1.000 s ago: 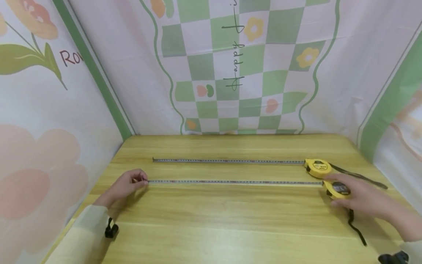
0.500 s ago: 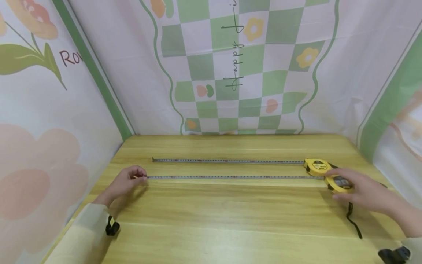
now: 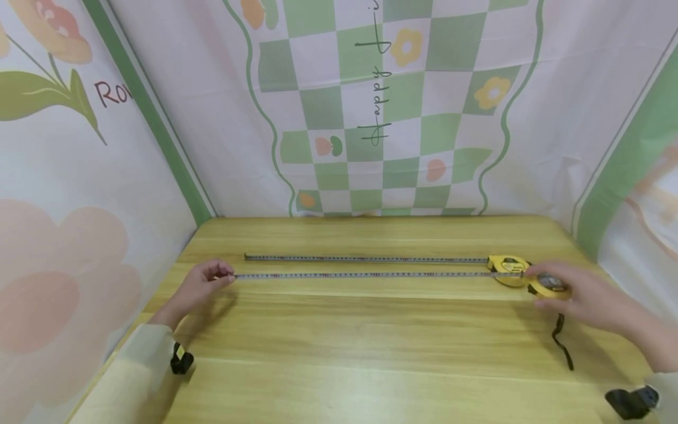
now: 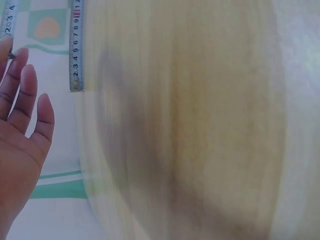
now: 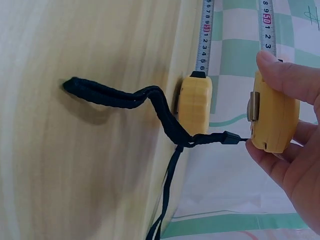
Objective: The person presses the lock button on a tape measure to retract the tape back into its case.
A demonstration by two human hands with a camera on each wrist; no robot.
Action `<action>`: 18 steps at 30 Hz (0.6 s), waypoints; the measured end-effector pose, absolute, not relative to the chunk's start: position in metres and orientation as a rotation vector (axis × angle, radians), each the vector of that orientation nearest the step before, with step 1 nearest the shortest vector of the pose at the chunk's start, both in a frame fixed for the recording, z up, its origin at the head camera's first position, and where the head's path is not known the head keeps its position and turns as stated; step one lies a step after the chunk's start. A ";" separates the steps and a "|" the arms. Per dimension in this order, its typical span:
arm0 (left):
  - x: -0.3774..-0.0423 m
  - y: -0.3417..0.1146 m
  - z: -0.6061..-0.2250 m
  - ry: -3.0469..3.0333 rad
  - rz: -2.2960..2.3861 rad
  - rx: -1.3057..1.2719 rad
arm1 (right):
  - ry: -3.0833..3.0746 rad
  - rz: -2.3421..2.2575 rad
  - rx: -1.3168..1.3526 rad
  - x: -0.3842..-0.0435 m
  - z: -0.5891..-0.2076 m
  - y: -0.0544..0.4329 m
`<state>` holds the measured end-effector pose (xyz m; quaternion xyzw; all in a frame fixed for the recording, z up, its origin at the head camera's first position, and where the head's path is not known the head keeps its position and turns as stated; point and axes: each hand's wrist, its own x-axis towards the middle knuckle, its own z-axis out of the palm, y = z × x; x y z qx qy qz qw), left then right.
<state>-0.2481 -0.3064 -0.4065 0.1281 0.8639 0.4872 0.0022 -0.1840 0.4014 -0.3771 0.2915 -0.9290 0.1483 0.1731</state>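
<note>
My right hand [image 3: 588,297] grips the yellow case of a tape measure [image 5: 275,117], thumb along its top near the blade's mouth. Its blade [image 3: 371,275] stretches left across the table to my left hand [image 3: 203,285], which pinches the hooked end between thumb and fingers. A second tape measure [image 3: 509,268] lies farther back on the table with its blade [image 3: 365,258] also drawn out, nearly parallel. In the head view the held blade passes over part of that second case. The held case's black strap [image 5: 160,107] dangles down.
The wooden table [image 3: 360,353] meets a patterned cloth [image 3: 360,118] along its back edge, with more cloth at both sides. A second black strap [image 5: 167,195] trails from the lying tape measure. Black wrist cameras [image 3: 182,359] sit at both sleeves.
Both hands have raised the held tape measure and shifted it away from me, toward the lying one. Its blade now appears nearer the other blade, and its strap swings up with it.
</note>
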 end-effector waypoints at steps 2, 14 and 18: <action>-0.248 -0.306 -0.405 2.708 1.542 0.394 | -2.622 0.389 0.832 -0.185 -0.375 0.401; -0.249 -0.305 -0.402 2.719 1.561 0.376 | -2.576 0.326 0.875 -0.187 -0.361 0.401; -0.250 -0.305 -0.401 2.731 1.562 0.360 | -2.609 0.304 0.861 -0.188 -0.358 0.401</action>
